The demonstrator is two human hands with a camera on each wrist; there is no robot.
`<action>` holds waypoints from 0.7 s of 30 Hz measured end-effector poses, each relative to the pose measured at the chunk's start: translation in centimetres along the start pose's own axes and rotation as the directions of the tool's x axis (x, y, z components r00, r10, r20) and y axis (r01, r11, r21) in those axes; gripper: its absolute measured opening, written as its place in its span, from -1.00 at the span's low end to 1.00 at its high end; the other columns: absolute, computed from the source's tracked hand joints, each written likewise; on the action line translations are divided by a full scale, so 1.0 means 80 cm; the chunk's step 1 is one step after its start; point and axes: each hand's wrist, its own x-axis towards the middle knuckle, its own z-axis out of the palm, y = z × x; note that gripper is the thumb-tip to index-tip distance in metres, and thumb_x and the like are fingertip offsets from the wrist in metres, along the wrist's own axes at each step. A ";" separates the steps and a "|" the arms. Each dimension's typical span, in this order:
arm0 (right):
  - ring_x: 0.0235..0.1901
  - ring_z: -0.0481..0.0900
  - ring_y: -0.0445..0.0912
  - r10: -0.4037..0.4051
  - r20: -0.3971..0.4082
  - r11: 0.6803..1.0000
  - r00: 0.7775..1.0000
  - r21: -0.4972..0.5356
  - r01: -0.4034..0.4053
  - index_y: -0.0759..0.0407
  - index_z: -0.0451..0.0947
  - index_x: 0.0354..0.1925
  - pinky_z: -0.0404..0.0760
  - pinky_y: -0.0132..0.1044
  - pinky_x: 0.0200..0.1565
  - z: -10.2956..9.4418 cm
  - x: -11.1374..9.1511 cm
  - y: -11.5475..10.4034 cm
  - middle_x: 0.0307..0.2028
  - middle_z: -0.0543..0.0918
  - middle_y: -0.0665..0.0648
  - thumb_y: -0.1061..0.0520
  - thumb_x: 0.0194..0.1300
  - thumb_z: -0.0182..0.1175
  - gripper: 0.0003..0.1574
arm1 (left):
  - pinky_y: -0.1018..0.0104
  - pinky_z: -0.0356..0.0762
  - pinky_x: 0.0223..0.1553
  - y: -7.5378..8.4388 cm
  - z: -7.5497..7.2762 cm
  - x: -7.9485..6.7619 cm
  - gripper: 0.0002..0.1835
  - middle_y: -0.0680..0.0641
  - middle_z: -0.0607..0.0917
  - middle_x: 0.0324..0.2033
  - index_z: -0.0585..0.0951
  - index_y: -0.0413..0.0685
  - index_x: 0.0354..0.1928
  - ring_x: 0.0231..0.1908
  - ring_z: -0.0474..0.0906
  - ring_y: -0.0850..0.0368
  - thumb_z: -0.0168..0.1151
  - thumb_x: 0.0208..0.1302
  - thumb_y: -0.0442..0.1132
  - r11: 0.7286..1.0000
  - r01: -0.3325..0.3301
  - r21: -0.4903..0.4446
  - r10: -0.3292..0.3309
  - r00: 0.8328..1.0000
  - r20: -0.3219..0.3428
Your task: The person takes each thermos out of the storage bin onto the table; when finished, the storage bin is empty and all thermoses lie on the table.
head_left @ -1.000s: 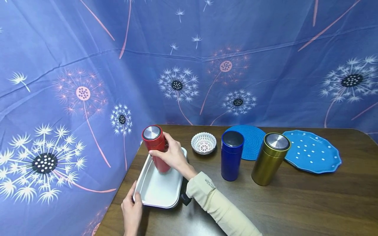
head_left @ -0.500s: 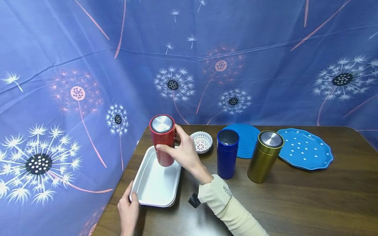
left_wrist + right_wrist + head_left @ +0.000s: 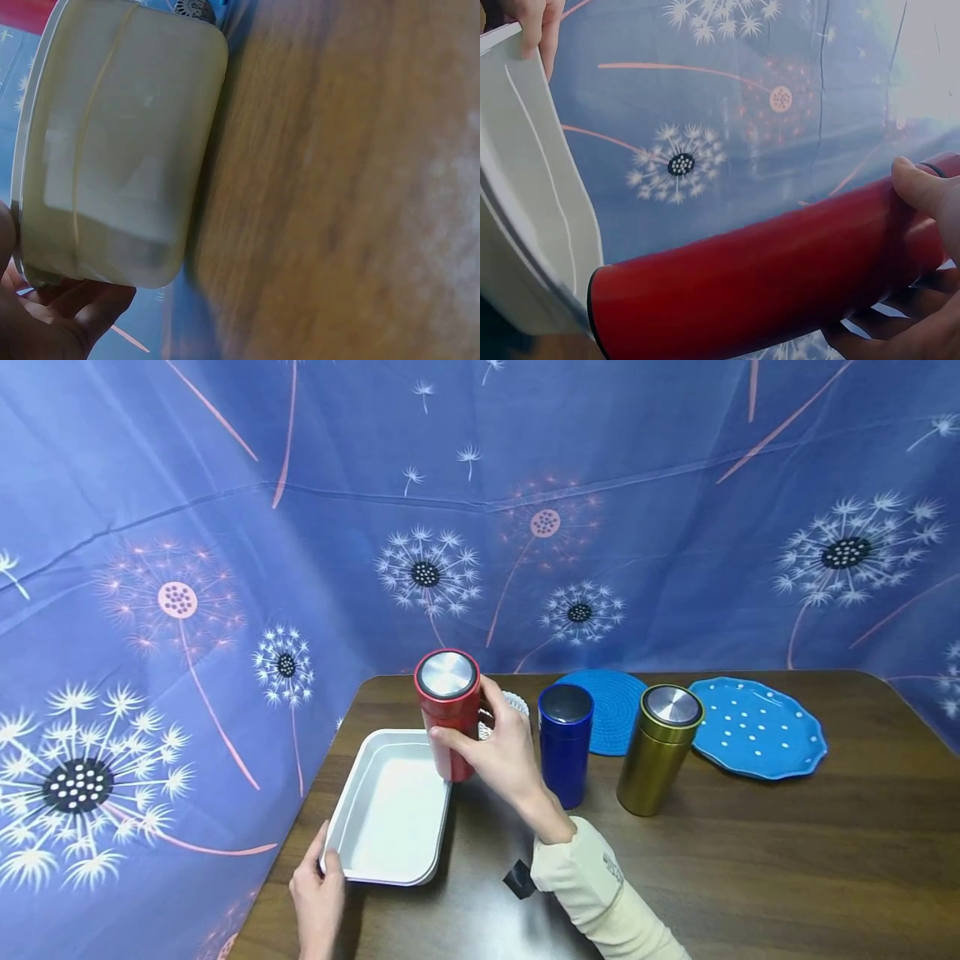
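Note:
My right hand grips a red thermos with a steel-topped lid, thumb on the near side and fingers behind. The thermos is held upright, its base overlapping the right rim of a white rectangular dish in the head view. In the right wrist view the red body stretches across, with its black-edged base beside the dish wall. My left hand holds the dish by its near left edge, thumb at the rim. The left wrist view shows those fingers around the dish's corner.
Right of the dish, a blue thermos and a gold thermos stand upright. A patterned white bowl is partly hidden behind my right hand. Farther back lie a round blue placemat and a dotted blue plate. Patterned cloth hangs behind.
My right hand has raised the red thermos out of the dish and carried it rightward to the dish's right rim. The left hand keeps its hold; the head view has shifted slightly.

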 end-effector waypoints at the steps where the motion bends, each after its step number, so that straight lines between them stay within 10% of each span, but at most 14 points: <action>1: 0.02 0.59 -0.08 0.006 -0.008 1.000 1.000 -0.005 -0.006 0.04 0.43 0.26 0.60 -0.14 0.02 -0.002 -0.001 0.002 0.02 0.65 0.06 0.08 -0.02 0.54 -0.13 | 0.81 0.19 -0.15 0.000 -0.001 0.000 -0.60 -0.27 0.66 0.02 0.63 -0.22 0.12 -0.04 0.56 0.18 0.04 0.26 -0.45 1.000 0.004 0.000 -0.004 1.000 0.002; 10: -0.05 0.64 -0.07 0.062 -0.039 0.998 0.997 -0.022 -0.063 0.02 0.45 0.23 0.64 -0.11 -0.07 -0.010 -0.013 0.022 -0.01 0.66 0.08 0.04 -0.01 0.53 -0.17 | 0.83 0.19 -0.15 0.002 -0.002 0.002 -0.60 -0.26 0.65 0.05 0.61 -0.21 0.15 0.02 0.55 -0.04 0.02 0.29 -0.43 0.999 0.036 0.007 -0.036 0.999 0.030; 17: -0.06 0.64 -0.04 0.057 -0.063 0.994 0.996 -0.086 -0.062 0.03 0.46 0.21 0.65 -0.07 -0.12 -0.012 -0.019 0.034 -0.02 0.68 0.09 0.01 -0.02 0.53 -0.18 | 0.83 0.19 -0.15 0.002 -0.001 0.002 -0.60 -0.26 0.65 0.04 0.61 -0.21 0.14 -0.04 0.47 0.48 0.03 0.30 -0.43 1.000 0.026 -0.005 -0.025 0.999 0.025; 21: -0.05 0.64 -0.01 0.061 -0.082 0.993 0.995 -0.100 -0.069 0.02 0.45 0.22 0.63 -0.03 -0.11 -0.012 -0.022 0.043 -0.01 0.68 0.11 0.03 -0.04 0.54 -0.15 | 0.83 0.18 -0.15 0.002 -0.001 0.001 -0.60 -0.26 0.65 0.04 0.61 -0.20 0.14 0.01 0.55 0.19 0.03 0.30 -0.42 1.000 0.022 0.010 -0.023 0.999 0.027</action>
